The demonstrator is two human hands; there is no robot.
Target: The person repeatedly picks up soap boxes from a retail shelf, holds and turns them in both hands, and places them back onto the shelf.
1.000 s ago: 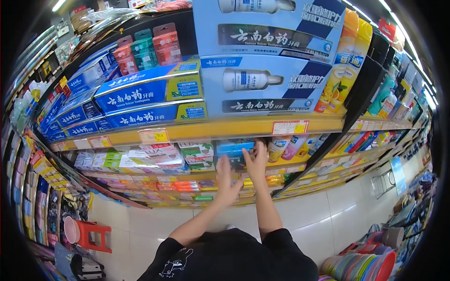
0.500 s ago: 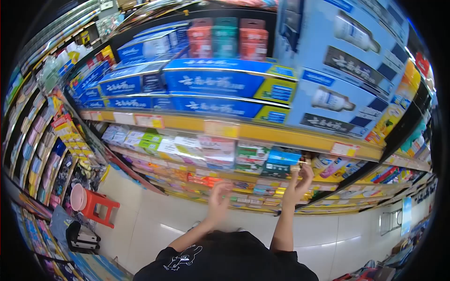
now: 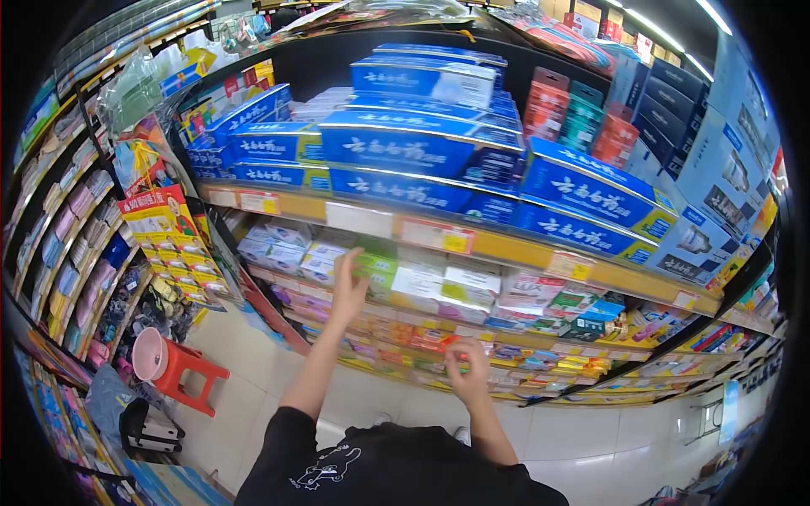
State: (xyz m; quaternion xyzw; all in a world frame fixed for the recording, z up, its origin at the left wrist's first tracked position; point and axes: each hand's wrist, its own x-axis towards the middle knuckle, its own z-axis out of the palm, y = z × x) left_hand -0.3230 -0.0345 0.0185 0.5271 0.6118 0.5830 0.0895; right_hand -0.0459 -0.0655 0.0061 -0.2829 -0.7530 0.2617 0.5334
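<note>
My left hand (image 3: 348, 285) reaches up to the second shelf, fingers stretched out in front of a green and white box (image 3: 377, 266). Whether the fingertips touch it I cannot tell. White and lilac boxes (image 3: 325, 261) stand just left of that hand. Lower and to the right, my right hand (image 3: 469, 368) hangs in front of the lower shelves, its fingers loosely curled and apart with nothing seen in them. An orange-red pack (image 3: 432, 339) lies on the shelf behind it. White boxes (image 3: 418, 282) fill the shelf between and above the hands.
Blue toothpaste boxes (image 3: 413, 139) are stacked on the top shelf, above a yellow price-tag rail (image 3: 502, 251). Tall light-blue cartons (image 3: 726, 190) stand at the right. A red stool (image 3: 192, 377) with a pink basin (image 3: 150, 354) is on the floor at left.
The view has shifted left along the shelves. My left hand has risen to the green and white box, while my right hand has dropped away from the dark green and blue boxes.
</note>
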